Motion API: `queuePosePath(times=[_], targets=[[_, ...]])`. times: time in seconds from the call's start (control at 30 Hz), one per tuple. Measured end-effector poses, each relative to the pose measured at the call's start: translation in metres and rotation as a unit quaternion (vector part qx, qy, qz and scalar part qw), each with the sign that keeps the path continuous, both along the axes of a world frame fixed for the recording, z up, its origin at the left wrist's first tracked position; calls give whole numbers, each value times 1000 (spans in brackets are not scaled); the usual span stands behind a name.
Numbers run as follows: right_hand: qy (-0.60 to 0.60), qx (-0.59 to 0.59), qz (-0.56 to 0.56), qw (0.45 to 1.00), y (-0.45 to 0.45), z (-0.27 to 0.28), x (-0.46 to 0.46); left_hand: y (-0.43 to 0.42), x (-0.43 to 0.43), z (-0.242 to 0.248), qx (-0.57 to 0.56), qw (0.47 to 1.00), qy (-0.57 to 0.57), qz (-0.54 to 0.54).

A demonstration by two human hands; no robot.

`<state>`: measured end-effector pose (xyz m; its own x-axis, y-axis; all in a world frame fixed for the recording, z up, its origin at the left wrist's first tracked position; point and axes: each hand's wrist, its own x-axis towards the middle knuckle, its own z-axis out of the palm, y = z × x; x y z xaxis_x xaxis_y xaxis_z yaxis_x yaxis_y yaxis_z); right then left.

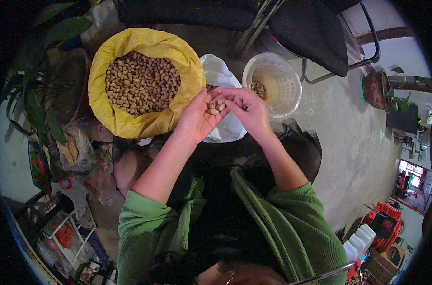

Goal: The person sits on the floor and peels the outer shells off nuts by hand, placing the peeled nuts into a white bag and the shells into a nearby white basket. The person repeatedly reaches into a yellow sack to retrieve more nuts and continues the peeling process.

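My left hand [198, 115] lies palm up with several unshelled peanuts [216, 108] on its fingers. Over them, my right hand [250, 112] has its thumb and fingertips on the peanuts; whether it pinches one cannot be made out. At the left, a yellow woven sack [127, 128] with a rolled rim is full of peanuts [141, 83]. Beneath my hands stands a white woven sack [225, 128], its contents mostly hidden. Beyond my right hand is a plastic basket [290, 85] with a clear bag liner and some brownish pieces [258, 88] inside.
A black-seated metal chair [308, 32] stands at the upper right. Potted plants are at the left [71, 85] and far right [376, 89]. Plastic bags [73, 142] and a white wire rack [71, 235] are on the left. Cardboard boxes [385, 263] sit at the lower right.
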<state>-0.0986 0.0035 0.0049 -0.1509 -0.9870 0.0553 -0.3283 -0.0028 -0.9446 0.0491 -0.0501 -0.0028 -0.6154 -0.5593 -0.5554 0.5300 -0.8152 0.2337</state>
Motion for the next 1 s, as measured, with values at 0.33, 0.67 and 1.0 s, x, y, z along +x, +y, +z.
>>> queuePosePath(times=[0.33,0.67,1.0], targets=[[75,-21,-46,996,-2,1,2,5,4,-6,-116,990,-72,-40],[-90,-51,9,995,-2,-2,4,3,7,-7,-49,994,51,-78],[-309,61,18,949,5,-3,-1,5,6,-5,-118,988,-35,-94]])
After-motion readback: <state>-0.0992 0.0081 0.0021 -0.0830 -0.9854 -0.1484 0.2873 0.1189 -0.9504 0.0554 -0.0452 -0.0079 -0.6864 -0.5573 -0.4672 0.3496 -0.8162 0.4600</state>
